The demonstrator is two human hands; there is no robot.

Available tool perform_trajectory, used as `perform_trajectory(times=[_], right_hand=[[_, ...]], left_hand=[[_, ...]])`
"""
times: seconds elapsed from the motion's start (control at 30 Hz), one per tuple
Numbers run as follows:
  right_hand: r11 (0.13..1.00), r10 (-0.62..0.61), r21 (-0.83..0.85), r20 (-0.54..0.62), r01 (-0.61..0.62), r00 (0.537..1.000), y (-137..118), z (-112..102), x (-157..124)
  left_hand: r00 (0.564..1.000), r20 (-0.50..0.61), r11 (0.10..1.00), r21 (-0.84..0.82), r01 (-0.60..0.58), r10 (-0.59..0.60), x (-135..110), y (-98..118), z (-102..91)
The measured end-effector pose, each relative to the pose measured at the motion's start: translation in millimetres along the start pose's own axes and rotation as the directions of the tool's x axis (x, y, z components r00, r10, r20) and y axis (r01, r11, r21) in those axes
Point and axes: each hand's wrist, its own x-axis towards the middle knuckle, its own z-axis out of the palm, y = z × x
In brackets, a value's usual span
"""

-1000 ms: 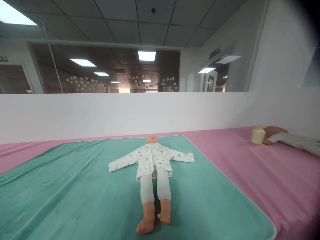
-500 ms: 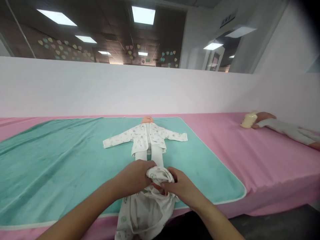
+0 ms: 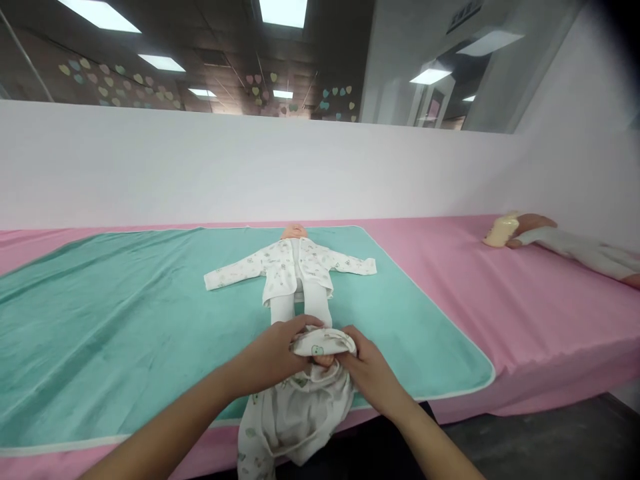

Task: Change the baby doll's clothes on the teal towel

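Note:
A baby doll (image 3: 295,231) lies on its back, head toward the wall, in an unfastened white printed jacket (image 3: 278,272) with its sleeves spread. Its white-clad legs (image 3: 316,301) point toward me. Around the doll's foot (image 3: 324,361), a pair of printed baby pants (image 3: 305,420) is bunched. My left hand (image 3: 285,350) grips the gathered cuff from the left, and my right hand (image 3: 367,365) pinches its other side, fingers closed on the cloth. The rest of the pants hangs over the table's front edge.
A teal blanket (image 3: 150,333) with white edging covers part of the pink table sheet (image 3: 450,287). To the right, a cream bottle (image 3: 501,230) stands beside a second doll (image 3: 575,243). A white wall with a window above it runs behind.
My hands have spread the gathered cuff wider and flatter, and the doll's toes show beneath it. The hanging cloth has shifted slightly. The camera view has tilted down a little.

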Motion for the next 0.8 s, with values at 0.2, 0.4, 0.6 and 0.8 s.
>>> perform_trajectory(times=[0.2,0.4,0.6,0.8], right_hand=[[0.968,-0.007,0.249,0.023,0.001,1.000,2,-18,9],[0.997,-0.019,0.077,0.145,0.007,0.989,21,-40,41],[0.992,-0.093,0.100,0.219,0.072,0.971,23,-57,95],[0.890,-0.080,0.438,0.430,-0.130,0.899,39,-80,124]], left_hand=[[0.999,-0.023,0.987,-0.154,-0.035,0.032,17,-1,-8.5],[0.978,-0.208,0.970,-0.235,-0.054,0.004,55,-15,-9.9],[0.998,-0.017,0.875,-0.479,-0.068,0.068,80,-12,-29.6],[0.939,0.305,0.781,-0.620,0.069,0.159,76,-43,-47.2]])
